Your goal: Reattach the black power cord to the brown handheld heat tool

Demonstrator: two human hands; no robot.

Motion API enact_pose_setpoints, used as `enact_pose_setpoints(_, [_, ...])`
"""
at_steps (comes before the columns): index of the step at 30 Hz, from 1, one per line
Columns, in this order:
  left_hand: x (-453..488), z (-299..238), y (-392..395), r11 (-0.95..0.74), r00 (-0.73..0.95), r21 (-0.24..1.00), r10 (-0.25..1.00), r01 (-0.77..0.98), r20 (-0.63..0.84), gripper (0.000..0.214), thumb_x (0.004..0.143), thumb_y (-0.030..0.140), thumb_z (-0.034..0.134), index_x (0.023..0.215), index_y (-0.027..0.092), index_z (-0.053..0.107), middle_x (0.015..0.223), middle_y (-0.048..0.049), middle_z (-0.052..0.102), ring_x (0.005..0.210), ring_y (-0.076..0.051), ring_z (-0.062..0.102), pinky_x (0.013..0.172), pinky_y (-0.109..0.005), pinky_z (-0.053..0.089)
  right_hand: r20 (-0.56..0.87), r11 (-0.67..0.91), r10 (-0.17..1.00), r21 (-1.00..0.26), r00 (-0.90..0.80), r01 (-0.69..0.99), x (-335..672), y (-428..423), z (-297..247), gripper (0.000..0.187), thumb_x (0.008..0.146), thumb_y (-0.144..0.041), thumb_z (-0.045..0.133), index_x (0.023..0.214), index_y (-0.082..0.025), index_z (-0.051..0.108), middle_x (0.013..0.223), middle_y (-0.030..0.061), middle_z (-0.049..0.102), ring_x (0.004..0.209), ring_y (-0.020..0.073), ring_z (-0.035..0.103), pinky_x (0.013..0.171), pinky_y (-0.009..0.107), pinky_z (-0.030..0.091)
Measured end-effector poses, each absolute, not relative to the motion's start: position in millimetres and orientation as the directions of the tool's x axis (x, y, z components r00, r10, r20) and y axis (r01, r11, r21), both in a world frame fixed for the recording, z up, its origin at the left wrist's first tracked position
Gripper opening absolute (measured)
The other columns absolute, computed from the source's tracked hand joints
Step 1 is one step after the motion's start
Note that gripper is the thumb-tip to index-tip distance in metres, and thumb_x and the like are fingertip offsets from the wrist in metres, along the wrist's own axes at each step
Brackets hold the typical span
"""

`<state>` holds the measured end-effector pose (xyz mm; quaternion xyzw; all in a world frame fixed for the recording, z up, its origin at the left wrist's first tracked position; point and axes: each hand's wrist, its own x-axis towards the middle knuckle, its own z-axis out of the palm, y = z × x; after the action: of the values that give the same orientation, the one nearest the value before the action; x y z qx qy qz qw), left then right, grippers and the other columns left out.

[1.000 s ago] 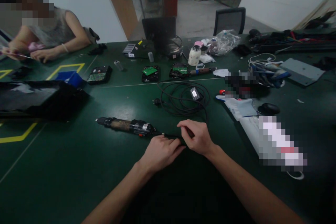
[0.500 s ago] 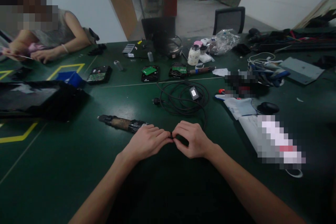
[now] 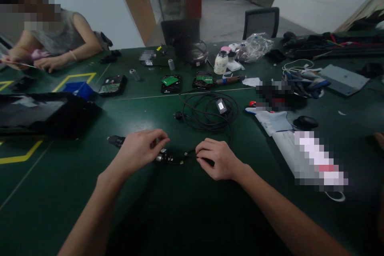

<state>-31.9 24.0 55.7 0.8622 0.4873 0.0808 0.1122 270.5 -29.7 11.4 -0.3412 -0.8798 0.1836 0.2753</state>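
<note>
My left hand [image 3: 143, 147] is over a dark, tape-wrapped, pen-shaped power tool [image 3: 116, 141], hiding its middle. Its fingers curve loosely, with a gap towards the thumb and nothing visible between them. A silver metal end [image 3: 162, 156] of the tool shows right of that hand, with thin wire and small metal contacts [image 3: 182, 162] beside it. My right hand [image 3: 218, 160] is closed in a pinch on the end of a black cable [image 3: 192, 151]; its fingers cover part of it. The coiled cable [image 3: 207, 114] with a labelled block [image 3: 222, 106] and a plug [image 3: 179, 115] lies just beyond.
Circuit-board units [image 3: 171, 83] and a bottle [image 3: 221, 63] stand farther back. A black tray [image 3: 45, 114] and blue bin [image 3: 78, 89] are at left, near another person [image 3: 72, 32]. At right lie a glove [image 3: 274, 123], a mouse [image 3: 305, 122] and a tablet [image 3: 345, 80].
My left hand has come away from my right and moved left over the tool. The tool's metal end and the wire contacts now show between the hands. My right hand has barely moved.
</note>
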Motion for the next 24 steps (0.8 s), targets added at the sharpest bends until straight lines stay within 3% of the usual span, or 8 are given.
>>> enact_pose_setpoints(5, [-47.7,53.9,31.1,-0.369,0.553,0.481,0.766,0.795,-0.327,0.052,0.089,0.064,0.067,0.128,0.031,0.069,0.123,-0.0044,0.073,0.107,-0.026,0.068,0.09,-0.036,0.052,0.362,0.693,0.707,-0.527,-0.608,0.492,269.6,-29.4,6.8,0.012,0.099,-0.019,0.06,0.099,-0.019,0.072,0.109,0.0063,0.073,0.094,0.0201,0.069,0.08,0.034,0.057])
enact_pose_setpoints(10, [-53.5,48.8,32.7,-0.441,0.655,0.524,0.672,0.729,-0.345,0.049,0.085,0.059,0.075,0.126,0.034,0.069,0.125,-0.0022,0.07,0.111,-0.026,0.065,0.095,-0.036,0.049,0.374,0.695,0.709,-0.508,-0.598,0.508,267.6,-27.9,4.1,0.013,0.101,-0.022,0.06,0.102,-0.019,0.072,0.11,0.0063,0.075,0.101,0.0223,0.069,0.085,0.037,0.059])
enact_pose_setpoints(13, [-52.3,43.4,35.8,-0.463,0.639,0.493,0.715,0.737,-0.284,0.046,0.087,0.06,0.074,0.124,0.032,0.069,0.12,-0.0023,0.07,0.107,-0.025,0.066,0.091,-0.036,0.049,0.405,0.703,0.707,-0.494,-0.58,0.512,267.2,-27.0,3.6,0.012,0.1,-0.021,0.061,0.101,-0.021,0.073,0.115,0.0069,0.075,0.122,0.0279,0.064,0.098,0.045,0.058])
enact_pose_setpoints(16, [-44.1,35.7,37.7,-0.504,0.609,0.444,0.783,0.741,-0.128,0.043,0.092,0.059,0.069,0.122,0.029,0.066,0.119,-0.0038,0.069,0.108,-0.026,0.065,0.091,-0.037,0.049,0.421,0.704,0.707,-0.496,-0.569,0.508,267.2,-26.1,3.1,0.013,0.1,-0.019,0.061,0.101,-0.02,0.074,0.12,0.0075,0.075,0.131,0.0289,0.06,0.103,0.047,0.057])
enact_pose_setpoints(20, [-20.1,22.8,31.7,-0.543,0.545,0.345,0.832,0.766,0.099,0.041,0.094,0.054,0.068,0.122,0.025,0.061,0.117,-0.0061,0.067,0.103,-0.026,0.065,0.088,-0.039,0.049,0.408,0.697,0.711,-0.517,-0.572,0.498,267.0,-25.6,2.2,0.015,0.101,-0.018,0.06,0.106,-0.02,0.074,0.115,0.008,0.075,0.114,0.0255,0.068,0.096,0.043,0.059])
enact_pose_setpoints(24, [7.6,10.4,16.8,-0.61,0.559,0.217,0.789,0.762,0.255,0.036,0.096,0.042,0.066,0.126,0.024,0.059,0.124,-0.0081,0.066,0.105,-0.027,0.066,0.09,-0.043,0.048,0.381,0.668,0.734,-0.55,-0.561,0.501,266.1,-25.7,0.4,0.017,0.104,-0.019,0.057,0.113,-0.02,0.072,0.112,0.0079,0.075,0.102,0.0222,0.071,0.092,0.038,0.059])
